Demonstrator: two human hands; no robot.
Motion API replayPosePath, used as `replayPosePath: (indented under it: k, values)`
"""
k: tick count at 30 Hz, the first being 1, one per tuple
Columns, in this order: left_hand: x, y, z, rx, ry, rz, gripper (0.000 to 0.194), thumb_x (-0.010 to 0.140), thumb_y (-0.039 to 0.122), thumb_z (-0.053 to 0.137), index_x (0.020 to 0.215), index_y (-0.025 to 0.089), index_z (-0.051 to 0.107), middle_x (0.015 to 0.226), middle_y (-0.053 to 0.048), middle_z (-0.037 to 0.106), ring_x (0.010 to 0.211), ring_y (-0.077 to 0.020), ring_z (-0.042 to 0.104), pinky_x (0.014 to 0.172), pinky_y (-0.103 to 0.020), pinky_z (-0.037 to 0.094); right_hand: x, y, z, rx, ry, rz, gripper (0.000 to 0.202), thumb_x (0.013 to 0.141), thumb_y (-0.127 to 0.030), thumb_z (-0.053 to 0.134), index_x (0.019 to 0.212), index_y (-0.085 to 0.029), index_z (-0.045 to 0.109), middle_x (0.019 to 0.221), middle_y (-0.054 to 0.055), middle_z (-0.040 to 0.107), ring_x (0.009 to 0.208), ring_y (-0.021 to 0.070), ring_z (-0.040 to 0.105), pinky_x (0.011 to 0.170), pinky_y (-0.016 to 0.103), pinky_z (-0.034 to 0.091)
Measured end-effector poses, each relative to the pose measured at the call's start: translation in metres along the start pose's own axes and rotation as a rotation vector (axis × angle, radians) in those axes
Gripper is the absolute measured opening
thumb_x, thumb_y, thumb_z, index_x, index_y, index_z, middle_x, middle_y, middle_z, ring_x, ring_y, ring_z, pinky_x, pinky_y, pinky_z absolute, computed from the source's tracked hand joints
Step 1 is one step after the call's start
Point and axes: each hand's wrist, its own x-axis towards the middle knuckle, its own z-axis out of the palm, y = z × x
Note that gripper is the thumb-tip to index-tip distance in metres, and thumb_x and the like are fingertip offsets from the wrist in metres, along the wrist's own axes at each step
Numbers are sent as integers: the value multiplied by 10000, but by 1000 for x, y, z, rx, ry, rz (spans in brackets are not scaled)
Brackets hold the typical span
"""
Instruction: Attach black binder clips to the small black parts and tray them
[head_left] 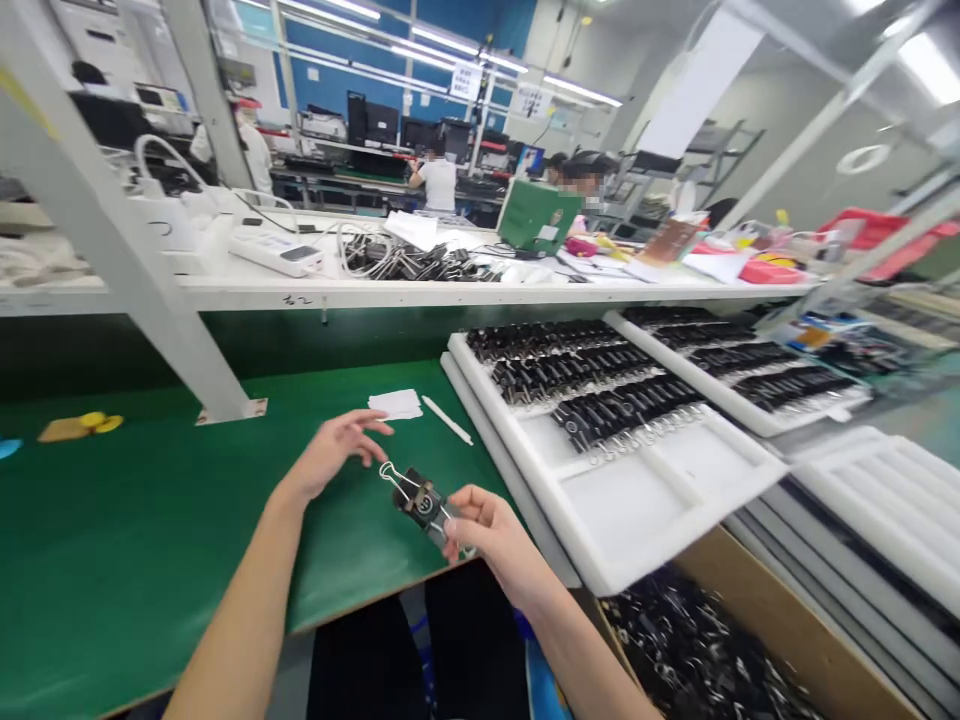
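Observation:
My right hand is closed on a small dark part with black binder clips on it, tilted over the near edge of the mat. One clip's silver wire handle points toward my left hand; a round light mark shows on the part's face. My left hand is just left of that wire handle, fingers apart and holding nothing. Whether a left fingertip touches the wire, I cannot tell. Beyond my hands, white paper slips and a white pen lie on the green mat.
On the right, a white foam tray carries rows of clipped black parts. Below it stands a cardboard box full of binder clips. A slanted white post rises at left, and a white shelf crosses ahead. People sit farther back.

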Motion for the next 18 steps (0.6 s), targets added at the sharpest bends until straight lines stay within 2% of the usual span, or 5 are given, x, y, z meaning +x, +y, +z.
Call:
replayPosePath:
  k: [3, 6, 8, 10, 18]
  values:
    - [3, -4, -24, 325, 382, -38, 640, 857, 710, 579, 1178, 168, 690, 1104, -157, 718, 836, -269, 697, 694, -345, 514, -45, -32, -20, -66, 113, -82, 430, 742, -440, 875, 873, -202, 541, 741, 39, 684, 593, 197, 624, 592, 295, 491]
    - [2, -12, -45, 846, 616, -193, 602, 847, 676, 567, 1176, 191, 701, 1136, -161, 699, 1027, -365, 659, 834, -447, 523, -65, -66, -60, -441, 537, -300, 382, 776, -486, 826, 836, -204, 576, 769, 54, 685, 666, 223, 627, 625, 319, 483]
    - [0, -18, -53, 1011, 606, -289, 698, 850, 711, 510, 1262, 169, 667, 1181, -192, 667, 1077, -401, 639, 867, -494, 520, -62, -83, -89, -711, 797, -439, 340, 770, -484, 789, 796, -206, 596, 865, 80, 702, 721, 237, 618, 662, 346, 475]
    - [-1, -24, -56, 1048, 530, -358, 817, 824, 769, 488, 1330, 142, 625, 1206, -216, 641, 1076, -415, 640, 859, -505, 528, -49, -92, -114, -917, 898, -539, 311, 750, -482, 748, 756, -210, 600, 991, 99, 700, 746, 241, 602, 681, 372, 469]
    - [5, -39, -53, 1067, 388, -385, 659, 823, 687, 508, 1211, 177, 662, 1217, -180, 649, 1029, -385, 666, 753, -447, 536, -1, -83, -146, -1299, 822, -600, 212, 765, -423, 585, 703, -237, 504, 1021, 93, 647, 922, 288, 619, 731, 406, 468]
